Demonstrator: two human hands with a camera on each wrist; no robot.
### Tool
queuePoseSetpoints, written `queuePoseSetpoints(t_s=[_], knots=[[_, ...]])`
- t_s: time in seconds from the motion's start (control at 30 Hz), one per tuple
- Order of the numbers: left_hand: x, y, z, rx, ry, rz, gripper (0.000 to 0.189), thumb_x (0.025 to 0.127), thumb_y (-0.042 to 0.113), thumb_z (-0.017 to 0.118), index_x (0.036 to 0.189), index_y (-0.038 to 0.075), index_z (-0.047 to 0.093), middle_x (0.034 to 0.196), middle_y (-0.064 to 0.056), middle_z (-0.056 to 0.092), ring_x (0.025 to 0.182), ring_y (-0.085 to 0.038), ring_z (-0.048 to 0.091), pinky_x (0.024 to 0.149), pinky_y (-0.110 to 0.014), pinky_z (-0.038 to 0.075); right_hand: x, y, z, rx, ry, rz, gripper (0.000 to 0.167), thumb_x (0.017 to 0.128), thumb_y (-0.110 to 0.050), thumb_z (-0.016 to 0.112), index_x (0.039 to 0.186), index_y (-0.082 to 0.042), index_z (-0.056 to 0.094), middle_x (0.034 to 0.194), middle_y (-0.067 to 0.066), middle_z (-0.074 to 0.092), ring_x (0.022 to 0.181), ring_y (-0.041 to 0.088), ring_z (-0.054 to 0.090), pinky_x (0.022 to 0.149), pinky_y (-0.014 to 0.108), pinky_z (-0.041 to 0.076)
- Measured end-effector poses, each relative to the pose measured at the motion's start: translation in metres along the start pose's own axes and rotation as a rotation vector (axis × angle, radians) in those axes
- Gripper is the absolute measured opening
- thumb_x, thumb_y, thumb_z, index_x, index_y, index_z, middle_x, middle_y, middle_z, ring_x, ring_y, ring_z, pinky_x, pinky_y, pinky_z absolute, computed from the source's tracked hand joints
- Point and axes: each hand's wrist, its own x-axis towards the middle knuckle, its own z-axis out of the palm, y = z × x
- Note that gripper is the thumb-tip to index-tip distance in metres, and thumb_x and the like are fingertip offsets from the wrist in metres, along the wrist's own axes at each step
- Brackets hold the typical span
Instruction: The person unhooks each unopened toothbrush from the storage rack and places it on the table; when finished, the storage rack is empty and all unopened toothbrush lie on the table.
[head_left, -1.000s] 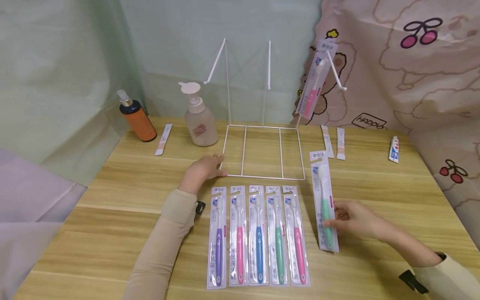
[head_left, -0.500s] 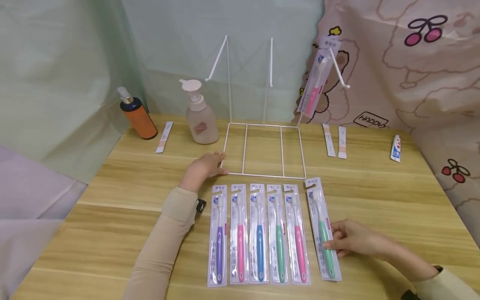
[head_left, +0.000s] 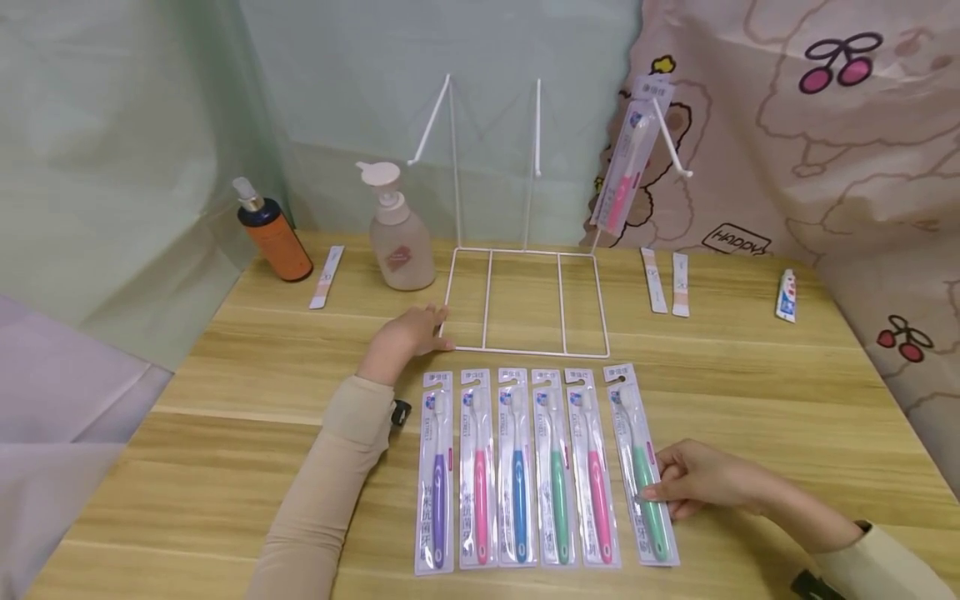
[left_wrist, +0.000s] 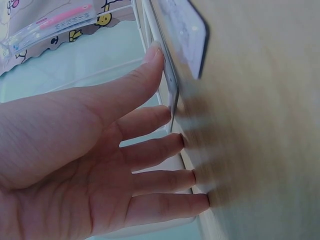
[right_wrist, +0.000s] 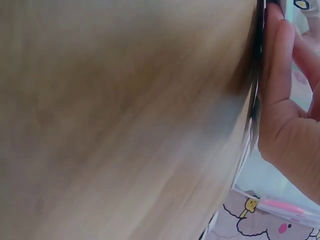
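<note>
At the near left corner of the white wire rack (head_left: 525,353), my left hand (head_left: 405,337) rests with its fingers fairly straight. Its thumb touches the rack's frame, and the fingertips reach down to the tabletop in the left wrist view. My right hand (head_left: 705,477) pinches the edge of a packaged green toothbrush (head_left: 647,467), thumb on top. That pack lies slightly slanted at the right end of a row of packaged toothbrushes: purple (head_left: 438,500), pink (head_left: 481,500), blue (head_left: 519,500), green (head_left: 558,500) and pink (head_left: 597,500).
A packaged pink toothbrush (head_left: 628,167) hangs on the rack's right hook. Behind the left hand stand a pump bottle (head_left: 401,250) and an orange spray bottle (head_left: 277,246). Paper sachets (head_left: 653,282) and a small toothpaste tube (head_left: 786,297) lie toward the back of the wooden table (head_left: 247,450).
My right hand has lowered the green toothbrush pack toward me and slightly left, to beside the row's last pink one. The left hand has stayed at the rack corner.
</note>
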Motion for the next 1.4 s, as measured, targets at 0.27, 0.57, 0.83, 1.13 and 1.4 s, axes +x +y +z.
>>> queuePoseSetpoints(t_s=[0.27,0.57,0.83,1.13,1.4], knots=[[0.000,0.002,0.000,-0.001,0.004,0.001,0.074,0.092,0.037,0.056,0.149,0.009,0.018,0.153,-0.020,0.012,0.138,-0.043,0.016,0.111,-0.055,0.021,0.002,-0.002,0.007,-0.032,0.027,0.018,0.031,0.081,-0.027,0.072,0.085,0.002,0.061,0.071,0.010,0.068,0.061,0.017,0.066,0.055,0.030,0.057],[-0.001,0.002,0.002,-0.010,0.004,0.000,0.074,0.091,0.037,0.056,0.149,0.009,0.018,0.153,-0.020,0.012,0.138,-0.043,0.015,0.111,-0.055,0.021,-0.003,-0.002,0.013,-0.053,0.015,0.016,0.030,0.083,-0.027,0.071,0.081,0.001,0.060,0.068,0.012,0.068,0.059,0.021,0.067,0.054,0.033,0.057],[0.000,0.002,0.001,0.006,0.008,0.007,0.074,0.091,0.037,0.057,0.149,0.008,0.019,0.153,-0.021,0.013,0.138,-0.043,0.017,0.111,-0.054,0.022,-0.008,-0.004,0.014,-0.105,0.025,0.025,0.034,0.085,-0.032,0.067,0.082,-0.002,0.052,0.063,0.010,0.066,0.054,0.021,0.066,0.049,0.032,0.056],[0.000,0.001,0.000,-0.002,0.008,0.008,0.074,0.092,0.036,0.056,0.149,0.008,0.018,0.153,-0.021,0.012,0.138,-0.043,0.016,0.111,-0.054,0.021,-0.004,-0.035,-0.006,-0.385,0.286,-0.125,0.028,0.090,-0.034,0.061,0.093,-0.007,0.056,0.072,0.002,0.064,0.063,0.016,0.061,0.053,0.026,0.052],[-0.001,0.001,0.002,0.009,0.006,0.006,0.075,0.092,0.036,0.056,0.149,0.007,0.018,0.152,-0.022,0.012,0.137,-0.044,0.016,0.111,-0.055,0.021,0.019,-0.062,-0.044,-0.382,0.513,-0.303,0.045,0.093,-0.025,0.058,0.127,0.003,0.049,0.107,0.017,0.064,0.099,0.030,0.063,0.084,0.038,0.054]])
